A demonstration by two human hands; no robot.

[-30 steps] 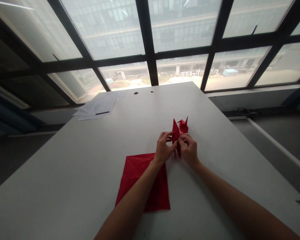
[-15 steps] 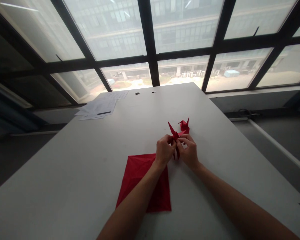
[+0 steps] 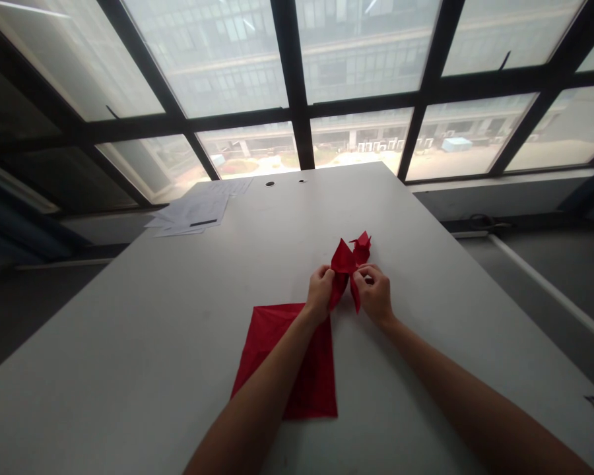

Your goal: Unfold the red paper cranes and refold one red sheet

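2 hands [image 3: 320,290] [image 3: 375,294] pinching folded paper [image 3: 343,261], red figure [image 3: 362,250] beyond, left forearm [image 3: 267,382] partly hiding red sheet [image 3: 314,382]

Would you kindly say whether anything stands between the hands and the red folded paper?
Nothing visible does: the left hand and right hand hold the red folded paper; the red origami figure sits beyond it.

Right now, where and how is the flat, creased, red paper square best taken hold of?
Probably pinch the flat, creased, red paper square by its near right corner, coming from the right: it lies flat, and that corner is uncovered, while the left forearm hides the near left one.
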